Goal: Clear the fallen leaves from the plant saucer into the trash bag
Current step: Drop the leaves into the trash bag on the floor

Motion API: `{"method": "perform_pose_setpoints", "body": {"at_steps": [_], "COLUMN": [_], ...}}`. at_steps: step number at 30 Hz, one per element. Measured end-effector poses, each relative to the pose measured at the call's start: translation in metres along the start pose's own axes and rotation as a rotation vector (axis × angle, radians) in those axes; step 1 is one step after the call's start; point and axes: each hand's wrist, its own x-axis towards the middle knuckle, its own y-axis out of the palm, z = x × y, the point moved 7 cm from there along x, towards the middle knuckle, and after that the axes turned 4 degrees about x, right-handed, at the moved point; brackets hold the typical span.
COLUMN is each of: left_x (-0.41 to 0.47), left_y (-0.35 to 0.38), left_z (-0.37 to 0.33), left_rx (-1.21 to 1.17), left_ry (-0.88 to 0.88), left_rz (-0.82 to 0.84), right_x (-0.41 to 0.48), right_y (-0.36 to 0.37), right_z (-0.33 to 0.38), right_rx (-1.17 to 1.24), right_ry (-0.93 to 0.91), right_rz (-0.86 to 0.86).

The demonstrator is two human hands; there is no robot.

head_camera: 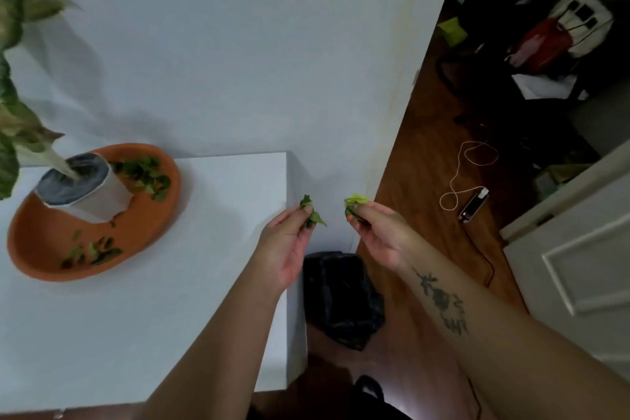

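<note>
Both hands (289, 239) (378, 235), leaves (312, 213) in grip

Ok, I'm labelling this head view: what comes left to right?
Plant pot → orange saucer → left hand with leaves → right hand with leaves → looped cord on the floor → white door.
</note>
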Motion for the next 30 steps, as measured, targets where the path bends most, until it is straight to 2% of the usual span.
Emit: {"method": "perform_pose_setpoints", "body": {"at_steps": [6,12,18,26,30], "left_x": [0.013,0.047,0.069,0.133,0.165], "left_y": [0.023,0.007,-0.030,-0.111,-0.138], "left_z": [0.063,0.145,0.221,0.303,0.324], "left_rx": [0.000,0.010,0.070,0.211,0.247], "left_ry": [-0.042,-0.113,-0.201,-0.325,-0.317], "left_rz": [-0.089,-0.222,-0.406,-0.505,-0.488], "right_x": [0.016,0.049,0.088,0.149,0.179], "right_y": [-0.060,-0.118,-0.186,-0.247,-0.270], "right_z": [0.006,-0.022,-0.078,-0.170,-0.209], "right_rx": [-0.040,-0.047,-0.058,-0.156,-0.169], "right_ry": [0.056,0.109,0.206,0.317,0.390], "right_rz": [-0.029,-0.123,-0.221,-0.256,-0.301]}}
